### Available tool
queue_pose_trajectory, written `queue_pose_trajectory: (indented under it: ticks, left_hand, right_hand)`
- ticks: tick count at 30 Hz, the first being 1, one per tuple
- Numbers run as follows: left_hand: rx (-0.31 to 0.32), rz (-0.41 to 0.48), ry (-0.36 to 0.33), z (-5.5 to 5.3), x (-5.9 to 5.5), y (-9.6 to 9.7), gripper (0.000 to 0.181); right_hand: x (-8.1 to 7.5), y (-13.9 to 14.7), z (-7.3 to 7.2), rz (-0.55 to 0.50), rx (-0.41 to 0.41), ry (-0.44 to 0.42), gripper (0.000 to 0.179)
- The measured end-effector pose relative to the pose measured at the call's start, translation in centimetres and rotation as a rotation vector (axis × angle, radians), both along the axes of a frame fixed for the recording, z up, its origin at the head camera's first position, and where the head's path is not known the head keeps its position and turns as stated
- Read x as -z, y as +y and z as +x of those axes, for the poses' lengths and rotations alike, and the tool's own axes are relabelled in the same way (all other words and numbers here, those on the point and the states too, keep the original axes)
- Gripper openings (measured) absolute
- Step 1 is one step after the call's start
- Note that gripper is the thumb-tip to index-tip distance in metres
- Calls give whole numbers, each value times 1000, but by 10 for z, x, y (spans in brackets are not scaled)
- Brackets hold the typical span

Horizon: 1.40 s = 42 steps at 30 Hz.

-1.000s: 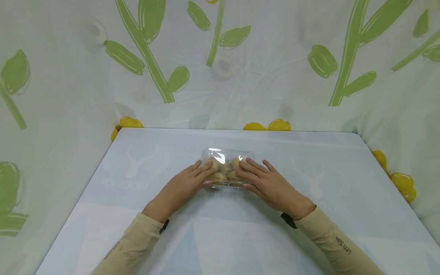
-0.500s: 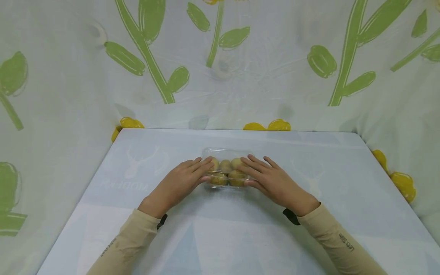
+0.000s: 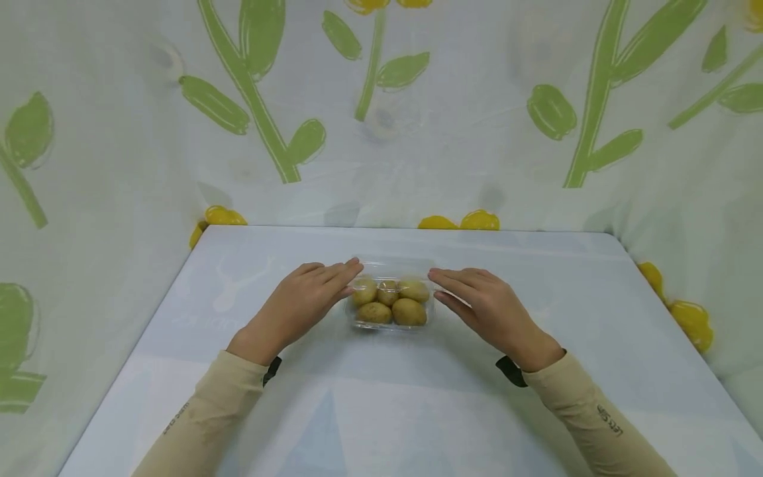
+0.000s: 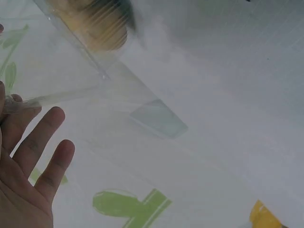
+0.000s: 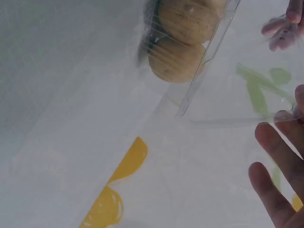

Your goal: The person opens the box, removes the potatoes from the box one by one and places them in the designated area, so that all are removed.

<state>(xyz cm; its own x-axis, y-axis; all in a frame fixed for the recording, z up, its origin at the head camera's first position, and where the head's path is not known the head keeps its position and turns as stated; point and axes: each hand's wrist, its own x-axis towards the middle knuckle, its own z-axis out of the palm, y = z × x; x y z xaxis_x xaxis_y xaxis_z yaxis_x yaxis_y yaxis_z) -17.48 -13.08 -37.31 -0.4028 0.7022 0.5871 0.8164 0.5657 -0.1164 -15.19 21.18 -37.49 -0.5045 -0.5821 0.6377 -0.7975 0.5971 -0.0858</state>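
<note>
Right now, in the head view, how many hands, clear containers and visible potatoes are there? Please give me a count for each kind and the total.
Hands (left hand, right hand): 2
Clear container: 1
Visible potatoes: 5
Total: 8

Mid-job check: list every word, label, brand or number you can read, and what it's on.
"Lets S…" on the right sleeve; the last letters are blurred.
Left sleeve: printed, but too small and blurred to read.
Tabletop: faint lettering left of the box, too pale to read.
Clear box: none seen.
No numbers legible.
</note>
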Motion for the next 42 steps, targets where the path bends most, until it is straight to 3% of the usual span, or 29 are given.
queue_pose_trajectory:
  ticks: [5,12,17,27,34,42]
  left_hand:
    - [-24,-13,13,-5,-9,-2,46]
    - [-59,21,33,-9,-19,-4,37]
    - [-80,61,62,-13,-25,-3,32]
    - [-104,101,55,-17,-27,-1,31]
    - [-104,152,115,-25,-31,2,26]
    - [-146,181,153,-38,-30,5,24]
  right_hand:
    - [-2,-4,-1,-96,14,98,46]
    - [-8,-7,-5,-157,38,171,22]
    - [-9,-7,-6,-159,73,175,20]
    - [-9,-8,-12,-181,96,162,17]
    - [-14,-8,-18,-179,126,196,30]
    - [-21,-9,-31,-167,199,187,26]
